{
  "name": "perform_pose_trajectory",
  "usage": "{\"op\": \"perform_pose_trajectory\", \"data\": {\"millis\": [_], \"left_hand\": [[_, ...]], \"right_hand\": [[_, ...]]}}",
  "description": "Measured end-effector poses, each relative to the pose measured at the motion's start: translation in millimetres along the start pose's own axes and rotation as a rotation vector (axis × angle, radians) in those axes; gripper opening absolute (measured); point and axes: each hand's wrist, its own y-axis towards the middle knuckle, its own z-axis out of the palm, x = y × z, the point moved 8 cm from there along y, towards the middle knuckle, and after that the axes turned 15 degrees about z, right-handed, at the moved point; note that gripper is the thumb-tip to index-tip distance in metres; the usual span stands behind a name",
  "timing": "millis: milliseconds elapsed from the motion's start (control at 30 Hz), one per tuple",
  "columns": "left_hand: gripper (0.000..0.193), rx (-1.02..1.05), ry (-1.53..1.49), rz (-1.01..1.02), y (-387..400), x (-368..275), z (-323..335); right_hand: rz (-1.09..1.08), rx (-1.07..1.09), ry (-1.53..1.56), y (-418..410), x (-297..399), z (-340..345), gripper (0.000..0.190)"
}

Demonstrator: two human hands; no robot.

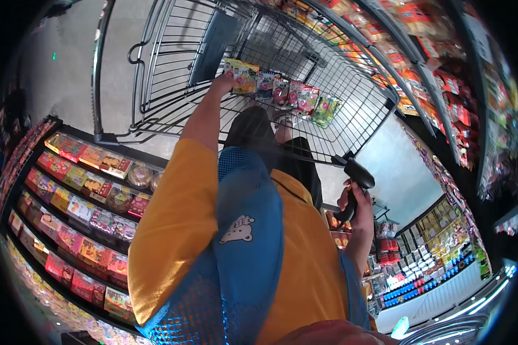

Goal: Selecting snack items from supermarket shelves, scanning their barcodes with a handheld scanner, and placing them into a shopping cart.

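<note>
My left hand [222, 83] reaches over the side of a wire shopping cart [168, 92] and grips the edge of a yellow snack packet [246, 78]. Part of another yellow packet shows behind my fingers. A row of packets runs right from there along the near side of the cart: a dark blue packet [265, 85], a red packet [280, 92], pinkish-red packets [305, 98] and a green packet [326, 110]. Out to the right, my right hand [359, 200] is closed around the handle of a black handheld barcode scanner [359, 174], close to the cart's corner.
A grey plastic panel [213, 47] stands inside the cart. Shelves of boxed sweets [82, 202] rise at the left. Racks of bagged snacks [449, 103] line the cart's far right, with a stocked display [427, 267] at the lower right. Grey floor [399, 159] shows between.
</note>
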Motion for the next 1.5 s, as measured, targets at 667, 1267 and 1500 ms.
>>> {"op": "perform_pose_trajectory", "data": {"millis": [667, 1267, 1500], "left_hand": [[0.043, -0.248, -0.472, 0.092, -9.3, -81.1, -55.4], [0.018, 0.448, -2.003, 0.625, -197.9, -529.1, -36.8], [0.024, 0.377, -1.975, 0.502, -227.2, -576.6, 11.1]], "right_hand": [[0.012, 0.070, 0.105, 4.2, -10.7, 16.1, 0.030], [-0.347, 0.576, 0.114, -80.9, 22.4, -62.0, 0.026], [-0.410, 0.527, -0.159, -109.9, 21.2, -66.0, 0.031]]}}
